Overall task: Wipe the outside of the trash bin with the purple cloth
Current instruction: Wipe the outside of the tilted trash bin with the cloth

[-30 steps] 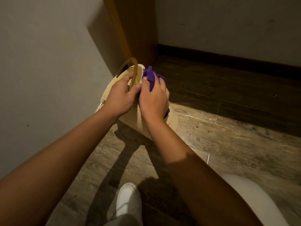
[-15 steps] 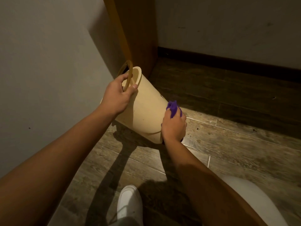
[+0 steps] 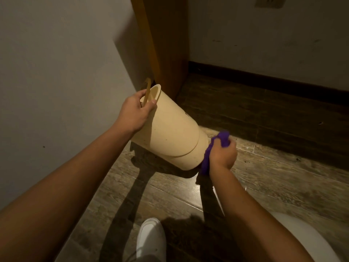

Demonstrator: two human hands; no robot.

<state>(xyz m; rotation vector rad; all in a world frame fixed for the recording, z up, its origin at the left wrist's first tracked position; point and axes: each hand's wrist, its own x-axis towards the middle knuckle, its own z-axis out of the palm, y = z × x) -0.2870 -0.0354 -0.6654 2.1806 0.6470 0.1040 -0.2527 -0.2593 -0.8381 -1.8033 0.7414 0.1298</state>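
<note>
While the left hand (image 3: 135,110) tilts the trash bin (image 3: 170,133), the purple cloth (image 3: 207,157) touches its base.

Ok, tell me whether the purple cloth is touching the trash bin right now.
Touching. In the head view the purple cloth, gripped by the right hand, lies against the bottom end of the tilted trash bin, with no gap visible between them.

Both arms reach forward — left hand (image 3: 135,110) curled in a grip, right hand (image 3: 222,155) fisted lower.
</note>
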